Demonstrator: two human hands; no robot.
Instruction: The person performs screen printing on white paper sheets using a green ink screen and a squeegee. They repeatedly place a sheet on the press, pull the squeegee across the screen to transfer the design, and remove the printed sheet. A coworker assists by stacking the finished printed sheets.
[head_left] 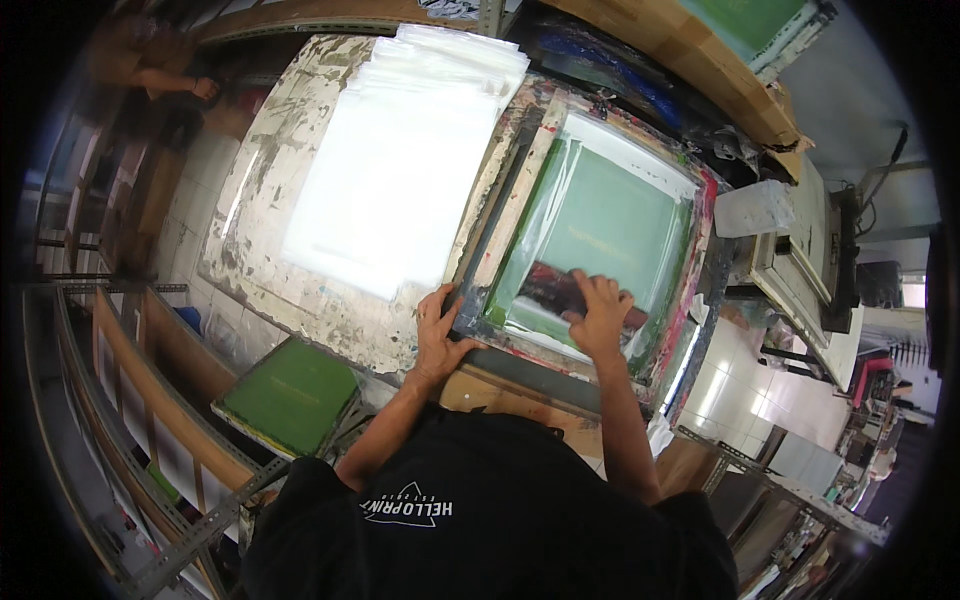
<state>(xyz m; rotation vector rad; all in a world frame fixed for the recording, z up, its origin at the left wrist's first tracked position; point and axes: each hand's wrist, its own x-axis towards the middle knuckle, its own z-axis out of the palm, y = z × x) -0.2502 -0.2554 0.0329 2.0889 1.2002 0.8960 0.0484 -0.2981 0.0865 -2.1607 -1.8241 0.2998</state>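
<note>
A screen printing frame (512, 205) with green mesh (615, 215) lies on the worktable in front of me, slightly right. My right hand (600, 312) is closed on a dark squeegee (552, 290), which rests across the near part of the mesh; both are a little blurred. The squeegee's lower edge is hard to make out. At the near left corner of the frame, my left hand (440, 335) grips the edge, thumb on one side and fingers on the other. Left of the frame sits a stack of white sheets (390, 180).
The paint-worn tabletop (265, 210) extends left. Another green screen (290, 393) leans low at left beside wooden racks (170, 385). A translucent plastic container (752, 208) stands right of the frame. Cardboard (700, 70) borders the far side. Another person's arm (165, 82) shows at far left.
</note>
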